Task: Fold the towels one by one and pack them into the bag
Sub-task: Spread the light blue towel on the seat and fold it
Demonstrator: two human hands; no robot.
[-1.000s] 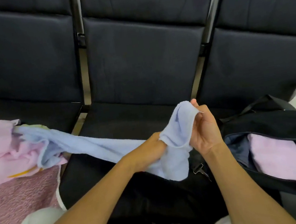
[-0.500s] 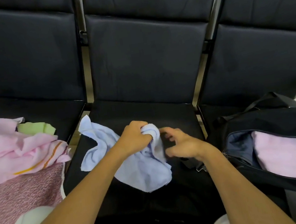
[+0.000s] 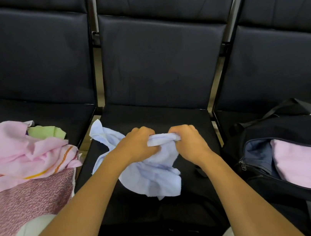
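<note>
Both hands, left hand (image 3: 134, 144) and right hand (image 3: 189, 141), fingers clenched on blue towel (image 3: 153, 175) edge at seat (image 3: 181, 118) centre, for spreading before folding.

Light blue towel (image 3: 151, 177); pink orange-striped towel (image 3: 19, 160); green towel (image 3: 46, 131); black bag (image 3: 285, 128); black seats (image 3: 156, 73).

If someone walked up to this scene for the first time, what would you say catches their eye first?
Most likely the two bare hands, left hand and right hand, gripping one edge of a crumpled light blue towel on the middle black seat. Next, the heap of pink towels on the left seat. Then the open black bag on the right seat, with a folded pink towel inside.
</note>
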